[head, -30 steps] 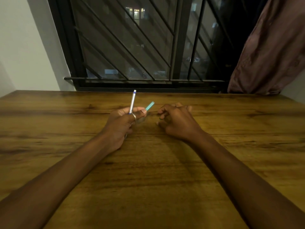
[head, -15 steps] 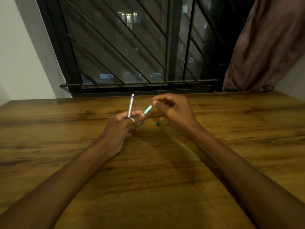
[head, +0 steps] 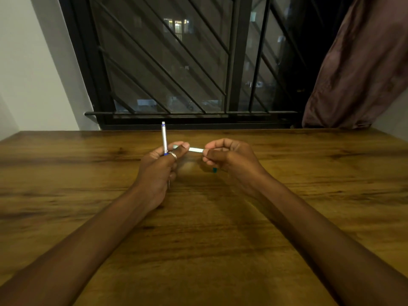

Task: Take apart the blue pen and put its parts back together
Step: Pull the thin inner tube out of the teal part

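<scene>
Pen apart, held in both hands at frame centre above the tabletop point(head: 204, 250).
Left hand point(head: 157, 168) grips the pen barrel point(head: 163, 138) upright; right hand point(head: 228, 159) and left thumb pinch the pale tube point(head: 195, 149); teal bit point(head: 214, 170) just under the right hand.

Dim, warm indoor light against a night-dark window.
Your light falls softly from overhead: your forearms point(head: 99, 239) throw faint, broad shadows on the brown wood-grain table top point(head: 220, 257). The black-barred window point(head: 181, 69) shows only small lit panes point(head: 176, 25) far off. The pale pen tube point(head: 195, 149) glows washed out and smeared. Grain blurs toward the table's side edges, and the wide lens bends the bars and the far edge.
</scene>
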